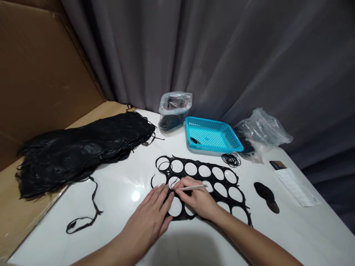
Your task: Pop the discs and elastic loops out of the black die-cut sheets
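1. Two bare hands work over a black sheet with round holes (229,201), which lies on the white table (122,192); the clock directions below are read from the sheet's middle, with 12 o'clock toward the curtain.
2. Left hand (151,214): comes in from 7 o'clock and lies flat, palm down, its fingertips on the sheet's 9 o'clock side. Its grip is released, with nothing held.
3. Right hand (198,197): reaches in from 5 o'clock. Its grip is pinched around a slender pale tool (195,187), whose working end meets the sheet just beside the left fingertips; its exact contact is too small to tell.
4. Blue mesh basket (208,141): at 12 o'clock, with a small black object (194,140) in its near left corner.
5. Coil of thin black rings (231,159): at 1 o'clock, just beside the basket.
6. Clear bag with dark contents (172,120): at 11 o'clock. Crumpled clear plastic (263,127) sits at 2 o'clock.
7. Black round piece (263,190): at 3 o'clock, near a white paper (295,186).
8. Heap of black sheets (83,147): at 10 o'clock, well apart. A ragged black strip (95,201) trails at 9 o'clock.
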`<move>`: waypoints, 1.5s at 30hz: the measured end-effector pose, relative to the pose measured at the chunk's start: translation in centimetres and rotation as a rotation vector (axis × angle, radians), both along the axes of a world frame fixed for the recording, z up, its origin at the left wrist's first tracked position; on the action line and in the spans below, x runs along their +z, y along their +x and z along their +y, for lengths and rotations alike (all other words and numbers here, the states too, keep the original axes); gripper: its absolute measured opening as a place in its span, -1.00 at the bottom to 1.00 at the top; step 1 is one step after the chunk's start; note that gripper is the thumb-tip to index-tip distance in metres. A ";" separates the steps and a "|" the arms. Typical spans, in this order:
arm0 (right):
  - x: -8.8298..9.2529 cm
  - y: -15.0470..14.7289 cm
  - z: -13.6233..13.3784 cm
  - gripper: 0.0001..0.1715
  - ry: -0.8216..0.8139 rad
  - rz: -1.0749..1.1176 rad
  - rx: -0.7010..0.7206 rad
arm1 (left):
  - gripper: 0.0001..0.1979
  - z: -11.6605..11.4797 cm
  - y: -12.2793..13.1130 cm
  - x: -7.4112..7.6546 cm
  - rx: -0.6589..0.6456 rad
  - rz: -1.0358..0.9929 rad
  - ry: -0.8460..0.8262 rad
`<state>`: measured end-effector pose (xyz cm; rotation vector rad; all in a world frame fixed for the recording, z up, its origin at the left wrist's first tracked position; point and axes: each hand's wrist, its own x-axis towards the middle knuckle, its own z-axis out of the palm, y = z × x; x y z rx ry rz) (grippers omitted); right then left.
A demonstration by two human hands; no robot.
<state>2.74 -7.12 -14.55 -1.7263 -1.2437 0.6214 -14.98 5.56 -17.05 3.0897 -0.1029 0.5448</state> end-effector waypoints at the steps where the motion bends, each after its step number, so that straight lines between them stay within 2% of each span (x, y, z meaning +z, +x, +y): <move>1: -0.1 0.0 0.0 -0.86 -0.001 -0.015 0.000 | -0.52 0.0 0.0 0.0 0.000 0.000 0.010; 16: -1.1 -0.6 -0.7 -0.91 0.026 -0.225 0.055 | -0.48 0.1 -0.1 -0.1 0.003 -0.009 0.055; 21: -1.0 -1.4 -0.8 -0.83 0.055 -0.662 0.171 | -0.50 0.2 0.0 -0.2 0.007 -0.013 0.067; 23: -0.6 -0.8 -0.2 -0.85 0.070 -0.793 0.167 | -0.50 0.1 0.1 -0.3 0.005 -0.011 0.071; 26: 0.3 2.2 1.0 -0.85 0.058 -0.844 -0.021 | -0.48 0.1 0.0 -0.5 0.002 -0.011 0.090; 29: 1.1 6.5 1.2 -0.78 0.070 -0.882 -0.352 | -0.47 0.0 -0.3 -0.7 0.003 -0.009 0.097; 31: 1.6 8.8 0.2 -0.75 0.118 -0.816 -0.535 | -0.48 0.0 -0.4 -0.5 -0.002 -0.018 0.094; 33: 2.0 10.3 -1.5 -0.75 0.136 -0.616 -0.620 | -0.53 0.3 -0.2 0.1 -0.021 -0.035 0.071; 37: 2.2 11.6 -5.6 -0.64 0.028 -0.157 -0.615 | -0.72 2.3 2.0 2.1 -0.020 0.052 -0.154; 40: 1.6 12.8 -7.5 -0.59 0.043 0.143 -0.620 | -0.66 4.6 5.1 3.0 0.006 0.060 -0.307; 42: 0.9 14.4 -8.2 -0.57 0.053 0.194 -0.660 | -0.64 6.0 7.2 2.8 -0.048 0.070 -0.334; 45: -0.3 17.3 -9.0 -0.57 0.014 0.033 -0.797 | -0.62 7.4 9.5 1.6 -0.136 0.171 -0.312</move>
